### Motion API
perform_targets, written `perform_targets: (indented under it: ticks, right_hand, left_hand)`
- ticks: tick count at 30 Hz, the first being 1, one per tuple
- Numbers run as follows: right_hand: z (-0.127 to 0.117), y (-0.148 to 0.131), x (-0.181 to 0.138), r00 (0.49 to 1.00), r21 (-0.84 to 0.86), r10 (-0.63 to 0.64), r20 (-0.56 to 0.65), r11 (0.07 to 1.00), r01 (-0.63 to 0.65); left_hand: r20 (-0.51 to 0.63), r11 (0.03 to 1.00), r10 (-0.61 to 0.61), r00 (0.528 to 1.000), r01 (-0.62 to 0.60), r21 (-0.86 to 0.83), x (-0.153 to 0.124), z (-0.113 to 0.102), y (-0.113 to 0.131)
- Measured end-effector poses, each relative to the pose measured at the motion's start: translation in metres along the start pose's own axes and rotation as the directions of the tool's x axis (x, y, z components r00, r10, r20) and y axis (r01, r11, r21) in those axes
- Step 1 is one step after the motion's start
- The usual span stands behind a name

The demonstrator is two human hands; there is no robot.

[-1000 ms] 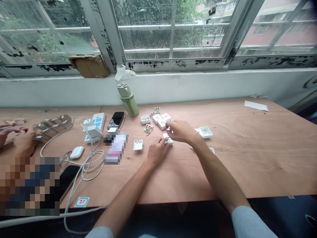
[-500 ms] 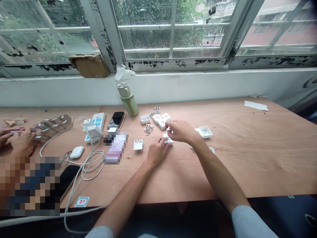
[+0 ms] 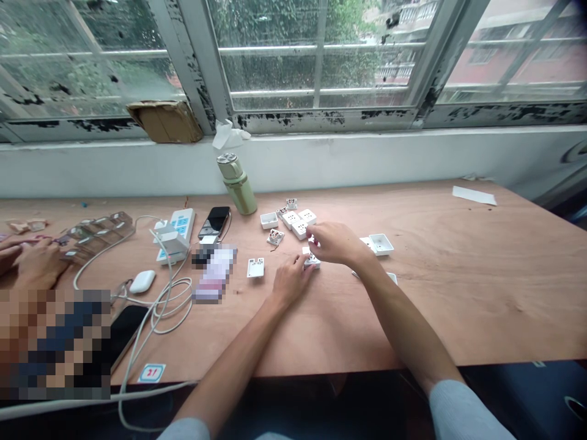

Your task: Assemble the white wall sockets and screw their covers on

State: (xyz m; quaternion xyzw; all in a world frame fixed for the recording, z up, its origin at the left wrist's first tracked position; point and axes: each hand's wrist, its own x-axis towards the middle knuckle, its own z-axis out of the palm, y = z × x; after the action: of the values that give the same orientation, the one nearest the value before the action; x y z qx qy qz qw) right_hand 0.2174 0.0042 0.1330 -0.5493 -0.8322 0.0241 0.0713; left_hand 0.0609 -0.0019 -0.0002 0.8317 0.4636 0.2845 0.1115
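My left hand (image 3: 293, 278) rests on the wood, its fingers closed on the side of a white wall socket (image 3: 313, 261). Above that socket, my right hand (image 3: 334, 241) is closed in a pinch around an upright screwdriver (image 3: 316, 241). Only a bit of its reddish handle shows; the fingers cover the rest. Just behind lie several white sockets (image 3: 300, 229) in a cluster. An open white box (image 3: 269, 220) and a socket insert with metal parts (image 3: 276, 237) sit to their left. A white cover plate (image 3: 255, 267) lies left of my left hand.
Right of my right wrist is another open white box (image 3: 381, 244). A green flask (image 3: 238, 186), a black phone (image 3: 214, 222) and a power strip (image 3: 177, 235) stand to the left, with loose white cable (image 3: 160, 299). A co-worker's hands (image 3: 39, 263) work at far left.
My two hands and the socket keep nearly the same position. At far left, the co-worker's hands have shifted slightly.
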Motion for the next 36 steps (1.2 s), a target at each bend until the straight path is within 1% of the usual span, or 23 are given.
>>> perform_targets:
  ticks: [4,8,11,18,26,36]
  right_hand:
    - [0.001,0.0015,-0.0001,0.999,0.045,-0.035,-0.006,0.998,0.035]
    - [0.001,0.0011,0.001,1.0,0.03,-0.01,0.025,1.0,0.009]
    - [0.0004,0.0005,0.0008,1.0,0.001,0.01,0.023,1.0,-0.01]
    - [0.0013,0.0019,-0.0001,0.999,0.043,-0.043,0.009,0.998,0.042]
    - [-0.0003,0.0007,0.0005,1.0,0.028,0.005,0.027,1.0,-0.006]
    - [-0.0014,0.0009,0.0001,0.999,0.05,-0.017,0.037,0.999,0.015]
  left_hand:
    - [0.0,1.0,-0.001,1.0,0.001,0.007,0.0001,0.0007,-0.0002]
    - [0.004,1.0,-0.007,1.0,0.007,-0.003,-0.0002,0.0011,-0.0006]
    - [0.002,1.0,0.0,1.0,0.0,-0.011,-0.0004,0.001,-0.0007]
    - [-0.001,1.0,-0.001,1.0,0.001,-0.003,-0.0002,0.0013,-0.0009]
    - [-0.009,1.0,0.0,1.0,0.0,0.004,0.0002,0.0005,-0.0004]
    - [0.0,1.0,-0.003,1.0,0.003,0.024,-0.0001,0.0005,0.0]
